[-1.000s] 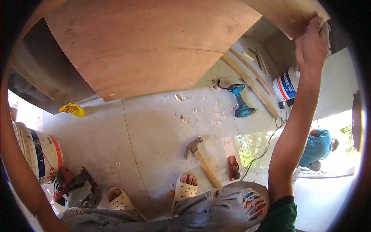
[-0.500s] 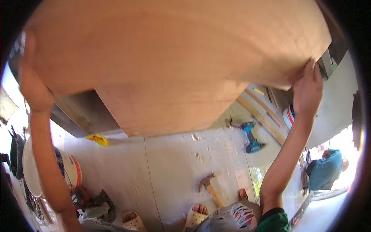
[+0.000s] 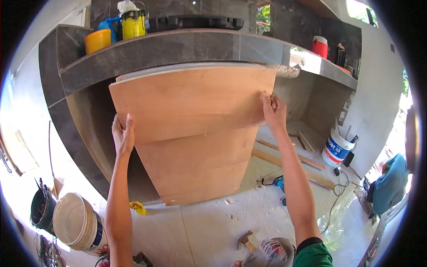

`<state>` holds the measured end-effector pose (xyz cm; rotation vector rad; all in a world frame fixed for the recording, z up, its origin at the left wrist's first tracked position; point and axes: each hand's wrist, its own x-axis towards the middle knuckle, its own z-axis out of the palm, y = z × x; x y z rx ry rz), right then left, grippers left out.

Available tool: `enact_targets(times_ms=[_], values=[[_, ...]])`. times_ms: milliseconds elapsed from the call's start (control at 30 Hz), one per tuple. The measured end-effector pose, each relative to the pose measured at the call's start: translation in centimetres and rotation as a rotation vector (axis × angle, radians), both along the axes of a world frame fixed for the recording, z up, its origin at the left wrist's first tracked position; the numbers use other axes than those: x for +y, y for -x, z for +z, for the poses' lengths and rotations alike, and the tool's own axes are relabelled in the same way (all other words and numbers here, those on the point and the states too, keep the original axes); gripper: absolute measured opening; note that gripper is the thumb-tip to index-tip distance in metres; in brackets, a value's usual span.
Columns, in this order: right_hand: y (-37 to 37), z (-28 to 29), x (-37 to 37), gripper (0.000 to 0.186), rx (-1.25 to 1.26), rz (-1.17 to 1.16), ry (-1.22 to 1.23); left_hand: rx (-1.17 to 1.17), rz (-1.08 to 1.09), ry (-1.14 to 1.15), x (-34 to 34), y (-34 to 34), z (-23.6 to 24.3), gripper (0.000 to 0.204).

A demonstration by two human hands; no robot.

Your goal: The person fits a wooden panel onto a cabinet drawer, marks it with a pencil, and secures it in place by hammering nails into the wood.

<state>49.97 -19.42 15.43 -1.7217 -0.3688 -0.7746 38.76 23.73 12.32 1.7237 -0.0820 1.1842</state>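
A reddish-brown plywood sheet (image 3: 195,104) is held up against the front of the dark tiled counter (image 3: 178,51). My left hand (image 3: 123,135) grips its left edge, thumb on the front face. At its right edge my right hand (image 3: 275,113) holds on the same way, thumb in front. The fingertips behind the sheet are partly hidden. Below and behind it stands a second plywood board (image 3: 200,171), reaching down to the floor; its upper part is covered by the held sheet. A pale edge of another layer (image 3: 187,67) shows along the top, under the counter's lip.
On the floor lie a hammer (image 3: 247,240), wood strips (image 3: 318,178), and a blue drill (image 3: 279,182) partly behind my right forearm. White buckets stand left (image 3: 73,222) and right (image 3: 336,149). A yellow pail (image 3: 98,41) and red jug (image 3: 320,47) sit on the counter. Another person (image 3: 389,184) is far right.
The plywood sheet has moved away from me, from close before the view to the counter front. Both hands have gone with it, still gripping its sides. The view has tilted up, showing the countertop.
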Motion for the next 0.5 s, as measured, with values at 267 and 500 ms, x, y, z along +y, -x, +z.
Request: enact_targets(times_ms=[267, 500], values=[[-4.5, -0.8, 1.3, 0.062, -0.164, -0.223, -0.159, -0.022, -0.075, 0.071, -1.6, -0.1, 1.3, 0.063], [-4.1, 0.9, 2.3, 0.064, -0.233, -0.224, -0.031, -0.141, 0.018, 0.008, -0.8, -2.2, 1.4, 0.058]])
